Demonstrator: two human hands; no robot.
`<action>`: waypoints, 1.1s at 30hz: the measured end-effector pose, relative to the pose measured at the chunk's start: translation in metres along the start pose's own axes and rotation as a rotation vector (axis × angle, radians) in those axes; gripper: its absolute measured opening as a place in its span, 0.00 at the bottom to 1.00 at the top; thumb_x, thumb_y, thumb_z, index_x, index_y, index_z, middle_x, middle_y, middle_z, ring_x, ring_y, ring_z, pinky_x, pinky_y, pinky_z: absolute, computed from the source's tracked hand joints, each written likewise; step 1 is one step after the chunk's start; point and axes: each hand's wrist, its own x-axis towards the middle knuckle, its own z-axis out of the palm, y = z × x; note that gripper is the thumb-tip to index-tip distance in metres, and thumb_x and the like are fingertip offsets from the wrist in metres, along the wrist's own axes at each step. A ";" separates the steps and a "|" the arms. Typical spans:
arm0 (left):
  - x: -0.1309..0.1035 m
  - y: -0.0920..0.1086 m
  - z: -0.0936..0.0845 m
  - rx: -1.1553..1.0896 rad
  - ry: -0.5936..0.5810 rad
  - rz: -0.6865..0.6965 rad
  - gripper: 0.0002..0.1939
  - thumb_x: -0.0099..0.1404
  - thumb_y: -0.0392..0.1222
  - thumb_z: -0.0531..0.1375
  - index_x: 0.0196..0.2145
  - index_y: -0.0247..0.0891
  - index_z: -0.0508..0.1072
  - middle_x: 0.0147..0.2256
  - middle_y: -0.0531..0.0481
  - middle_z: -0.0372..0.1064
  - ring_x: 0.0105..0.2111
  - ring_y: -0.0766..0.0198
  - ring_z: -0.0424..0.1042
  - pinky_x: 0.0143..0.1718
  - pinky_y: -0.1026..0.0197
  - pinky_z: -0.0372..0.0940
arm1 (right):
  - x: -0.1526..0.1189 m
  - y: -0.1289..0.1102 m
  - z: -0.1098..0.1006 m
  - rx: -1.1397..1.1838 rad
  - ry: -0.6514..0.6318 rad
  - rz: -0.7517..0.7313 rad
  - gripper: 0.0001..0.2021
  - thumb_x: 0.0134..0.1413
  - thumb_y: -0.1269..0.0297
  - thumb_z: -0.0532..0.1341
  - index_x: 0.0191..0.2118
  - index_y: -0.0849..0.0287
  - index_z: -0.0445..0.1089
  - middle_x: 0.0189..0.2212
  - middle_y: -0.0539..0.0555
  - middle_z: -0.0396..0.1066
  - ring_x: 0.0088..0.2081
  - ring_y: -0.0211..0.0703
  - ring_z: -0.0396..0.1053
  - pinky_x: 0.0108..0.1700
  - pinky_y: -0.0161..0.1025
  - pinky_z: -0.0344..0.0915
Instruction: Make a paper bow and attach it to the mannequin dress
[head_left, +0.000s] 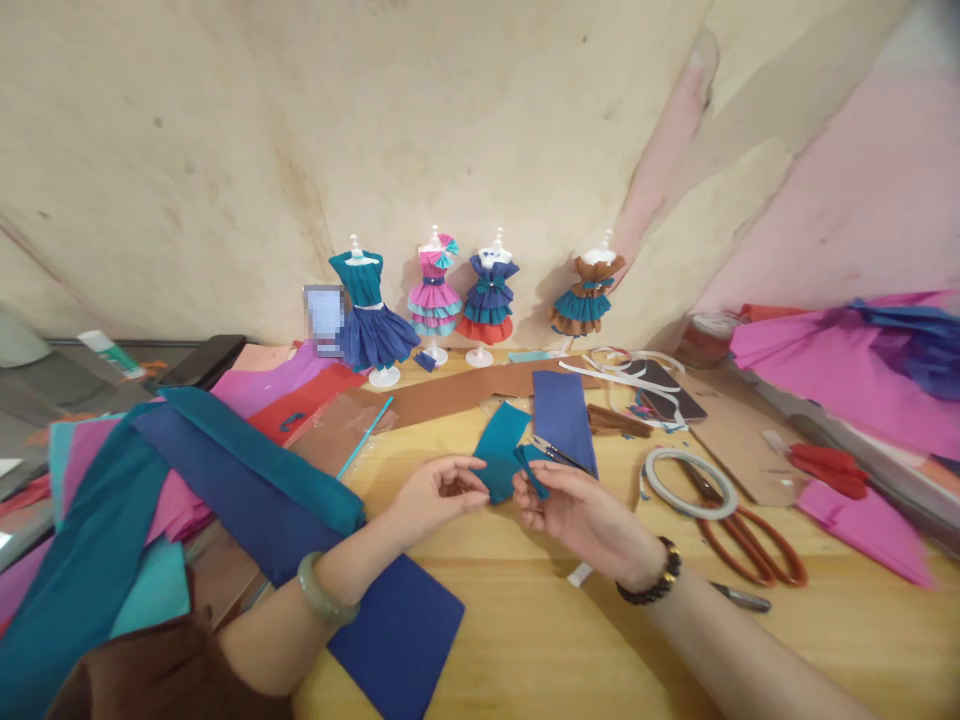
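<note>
Over the middle of the wooden table, my right hand pinches a small folded teal piece between thumb and fingers. My left hand is a short way to its left, thumb and fingers curved apart with nothing visible between them. A teal sheet lies flat just beyond both hands. Beside it lies a blue strip, with small dark-handled scissors across its lower part, partly hidden by my right hand. A dark blue square lies near my left forearm.
Four mini dress forms stand at the wall, one in a teal-and-blue dress. Coloured sheets pile up at left. A tape roll overlaps orange-handled scissors at right, near a dark phone and pink sheets.
</note>
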 end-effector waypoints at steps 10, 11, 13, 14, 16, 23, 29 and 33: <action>-0.003 0.001 0.000 -0.008 -0.012 0.046 0.21 0.50 0.50 0.68 0.40 0.36 0.76 0.33 0.46 0.76 0.35 0.61 0.74 0.40 0.59 0.66 | 0.001 0.012 0.000 0.237 -0.056 0.242 0.06 0.47 0.62 0.60 0.31 0.58 0.66 0.26 0.47 0.63 0.26 0.34 0.60 0.31 0.34 0.59; -0.003 0.001 0.000 -0.017 -0.021 0.046 0.21 0.50 0.50 0.69 0.40 0.36 0.77 0.33 0.46 0.76 0.35 0.61 0.73 0.40 0.59 0.66 | 0.001 0.013 0.001 0.240 -0.054 0.253 0.06 0.46 0.62 0.60 0.31 0.58 0.66 0.26 0.47 0.63 0.26 0.34 0.61 0.32 0.34 0.59; -0.003 0.001 0.000 -0.053 -0.054 0.036 0.23 0.48 0.50 0.70 0.40 0.36 0.77 0.34 0.46 0.76 0.35 0.62 0.73 0.40 0.59 0.66 | 0.000 0.015 0.004 0.243 -0.052 0.273 0.06 0.46 0.63 0.61 0.30 0.59 0.67 0.25 0.47 0.64 0.26 0.34 0.61 0.31 0.33 0.59; -0.003 0.000 0.001 -0.072 -0.073 0.027 0.24 0.46 0.50 0.70 0.40 0.36 0.76 0.34 0.46 0.76 0.34 0.62 0.73 0.40 0.59 0.66 | -0.001 0.016 0.005 0.238 -0.055 0.285 0.06 0.46 0.63 0.62 0.30 0.60 0.67 0.25 0.47 0.64 0.25 0.33 0.61 0.31 0.32 0.58; -0.003 -0.001 0.002 -0.092 -0.105 0.006 0.28 0.44 0.50 0.71 0.42 0.36 0.76 0.35 0.46 0.75 0.33 0.63 0.72 0.38 0.60 0.66 | -0.002 0.019 0.009 0.212 -0.055 0.290 0.07 0.47 0.64 0.63 0.30 0.61 0.68 0.24 0.47 0.64 0.25 0.32 0.62 0.29 0.31 0.58; -0.006 0.001 0.003 -0.027 -0.116 -0.007 0.26 0.43 0.53 0.71 0.37 0.35 0.75 0.30 0.49 0.73 0.29 0.65 0.69 0.34 0.62 0.63 | -0.005 0.029 0.018 0.039 -0.001 0.156 0.10 0.45 0.62 0.68 0.27 0.62 0.67 0.22 0.48 0.67 0.21 0.31 0.62 0.26 0.31 0.57; -0.007 0.005 0.003 -0.005 -0.087 0.029 0.20 0.48 0.55 0.69 0.29 0.34 0.74 0.28 0.50 0.71 0.30 0.66 0.68 0.34 0.63 0.62 | -0.002 0.035 0.015 -0.026 0.018 0.177 0.12 0.43 0.61 0.68 0.29 0.62 0.68 0.22 0.49 0.70 0.20 0.32 0.66 0.25 0.32 0.60; -0.007 0.006 0.004 0.005 -0.164 -0.008 0.22 0.47 0.51 0.70 0.37 0.35 0.76 0.31 0.48 0.74 0.31 0.63 0.71 0.35 0.62 0.64 | -0.003 0.033 0.016 0.063 0.020 0.227 0.09 0.45 0.63 0.67 0.28 0.63 0.69 0.22 0.48 0.69 0.20 0.31 0.65 0.26 0.31 0.62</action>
